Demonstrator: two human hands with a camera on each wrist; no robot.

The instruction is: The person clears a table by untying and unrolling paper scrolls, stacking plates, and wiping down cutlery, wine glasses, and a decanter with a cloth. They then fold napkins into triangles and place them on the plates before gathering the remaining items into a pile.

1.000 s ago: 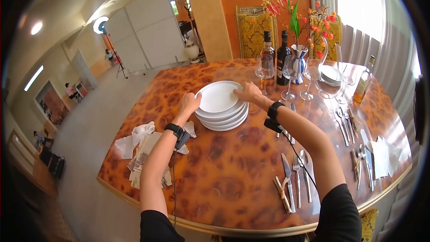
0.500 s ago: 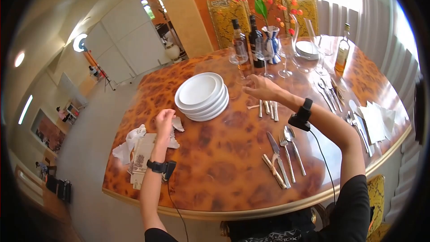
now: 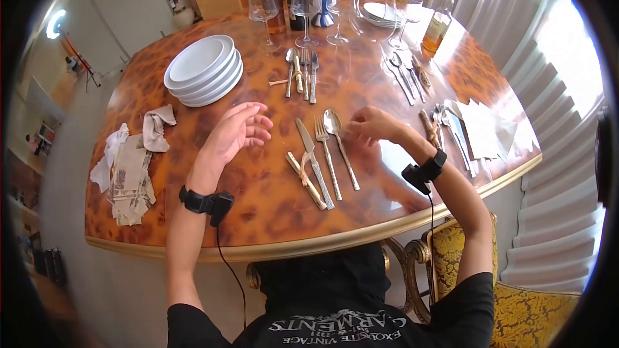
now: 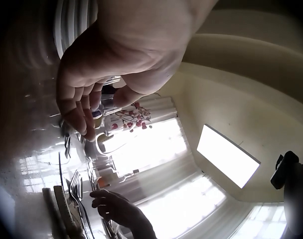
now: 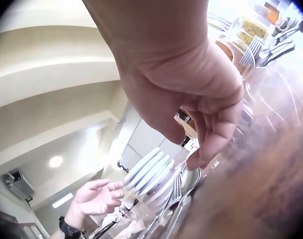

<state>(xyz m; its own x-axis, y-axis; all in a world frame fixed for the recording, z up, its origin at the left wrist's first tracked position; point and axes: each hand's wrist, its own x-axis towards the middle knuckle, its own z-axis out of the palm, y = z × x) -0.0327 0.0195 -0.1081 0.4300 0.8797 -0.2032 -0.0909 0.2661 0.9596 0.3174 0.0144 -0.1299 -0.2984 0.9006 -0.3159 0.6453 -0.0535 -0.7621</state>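
In the head view the left hand [image 3: 236, 134] hovers over the table with relaxed, spread fingers, holding nothing, right of and below the stack of white plates [image 3: 200, 64]. The right hand [image 3: 375, 125] hangs just right of the spoon [image 3: 333, 122], fingers loosely bent and empty. Between the hands lie a knife [image 3: 313, 161], a fork [image 3: 326, 148] and a tied bundle of light sticks [image 3: 305, 180]. In the right wrist view the right hand [image 5: 201, 109] is above the cutlery; whether it touches the spoon cannot be told.
Crumpled cloth and printed papers [image 3: 132, 180] lie at the left. Behind stand wine glasses [image 3: 304, 9], dark bottles, a striped vase [image 3: 323, 0] and an amber bottle [image 3: 438, 26]. More cutlery [image 3: 302, 77] lies at the middle back; napkins [image 3: 483, 129] and further cutlery are at the right.
Both hands have left the plate stack and come back toward the near cutlery, the left hand's fingers spreading. The head view has turned down and rightward.
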